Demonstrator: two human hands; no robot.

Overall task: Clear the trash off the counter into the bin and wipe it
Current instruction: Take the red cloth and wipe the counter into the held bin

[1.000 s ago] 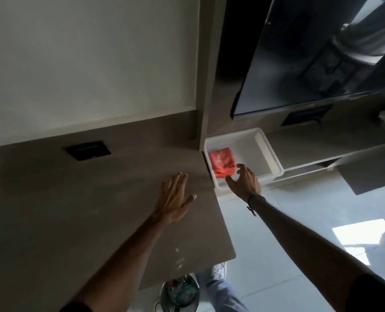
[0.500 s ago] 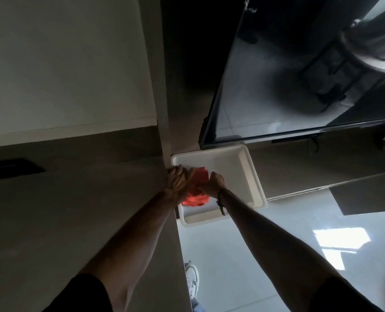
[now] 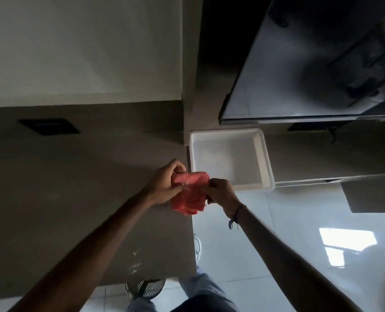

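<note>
Cloth (image 3: 188, 194): red, bunched, held over the counter's (image 3: 74, 199) right edge, part draped past it above the floor. Top fold rolled, long axis running 9 to 3 o'clock between the hands. Left hand (image 3: 165, 184): clenched on the roll's 9 o'clock end, thumb and fingers pinching it. Right hand (image 3: 220, 193): clenched on the 3 o'clock side, at the lower bunch. Both in contact with the cloth, neither nearer. Tray (image 3: 264, 154): white, no contents visible, at 1 o'clock from the cloth, just beside the counter's edge. Counter surface to be wiped: from 7 through 11 o'clock of the hands, on the left hand's side; pale marks near its front edge at 7 o'clock. Bin (image 3: 146, 288): partly visible beyond the counter's front edge at 6 o'clock. Step judged: cloth being readied for wiping, stroke likely leftward.
</note>
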